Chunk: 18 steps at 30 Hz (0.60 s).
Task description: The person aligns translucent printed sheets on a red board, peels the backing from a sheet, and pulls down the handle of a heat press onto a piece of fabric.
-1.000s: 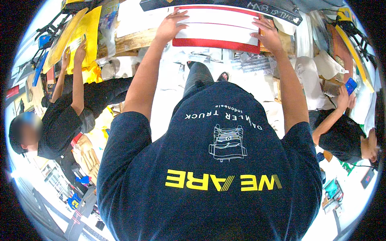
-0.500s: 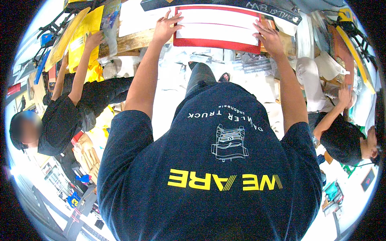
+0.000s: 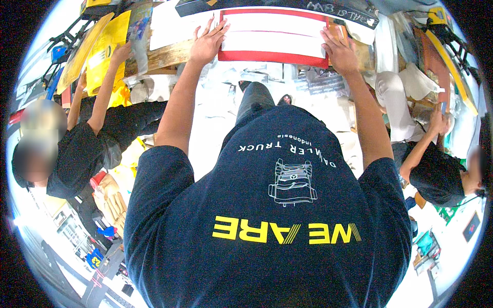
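A flat white panel (image 3: 277,43) with red bands along its far and near edges lies on the work surface in front of me. My left hand (image 3: 207,43) rests palm down with spread fingers, its fingertips on the panel's left end. At the opposite end, my right hand (image 3: 339,51) lies flat, fingers stretched out and touching the panel's edge. Neither hand grips anything. Just beyond the panel, a long black bar (image 3: 267,7) with pale handwriting runs across the surface, close to the red far band.
On my left, a person (image 3: 77,159) in black handles a yellow sheet (image 3: 109,47). Another person (image 3: 436,172) works at my right. Wooden planks (image 3: 172,55) edge the surface beyond my left hand. Clear plastic scraps (image 3: 321,84) litter the area around my feet.
Both hands stay at the panel's two ends; the left fingers look a little more spread. The panel and bar appear slightly farther left. A second head shows at the far left.
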### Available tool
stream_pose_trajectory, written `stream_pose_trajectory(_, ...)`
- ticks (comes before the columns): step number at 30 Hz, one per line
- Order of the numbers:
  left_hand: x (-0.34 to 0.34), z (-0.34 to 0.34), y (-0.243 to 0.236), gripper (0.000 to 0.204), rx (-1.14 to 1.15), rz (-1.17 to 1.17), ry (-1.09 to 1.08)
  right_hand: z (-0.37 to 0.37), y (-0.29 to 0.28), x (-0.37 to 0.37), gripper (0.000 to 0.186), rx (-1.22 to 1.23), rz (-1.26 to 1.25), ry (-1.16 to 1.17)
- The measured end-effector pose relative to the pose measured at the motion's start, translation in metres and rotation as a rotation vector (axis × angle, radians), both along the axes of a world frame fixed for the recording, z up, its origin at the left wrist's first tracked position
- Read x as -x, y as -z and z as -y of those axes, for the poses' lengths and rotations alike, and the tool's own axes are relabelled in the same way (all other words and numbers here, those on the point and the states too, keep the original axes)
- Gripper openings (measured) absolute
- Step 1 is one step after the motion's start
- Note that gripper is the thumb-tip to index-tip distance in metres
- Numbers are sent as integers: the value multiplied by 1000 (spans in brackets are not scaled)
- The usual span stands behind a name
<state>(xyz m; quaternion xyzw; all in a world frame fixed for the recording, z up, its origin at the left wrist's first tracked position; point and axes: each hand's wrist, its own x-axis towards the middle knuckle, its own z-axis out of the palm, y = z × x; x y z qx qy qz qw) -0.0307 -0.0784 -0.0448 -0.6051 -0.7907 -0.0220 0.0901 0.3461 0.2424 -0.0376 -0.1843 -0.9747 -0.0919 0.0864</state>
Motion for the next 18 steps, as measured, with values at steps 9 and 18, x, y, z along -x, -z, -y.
stream_pose_trajectory(9, -6, -1, -21, 51, 210, -164, -20, -4, -11, 1, 52, -38, 34, -64)
stream_pose_trajectory(18, 4, -18, -41, 42, 181, -46, 29, 2, -48, 28, 27, 191, 201, -6)
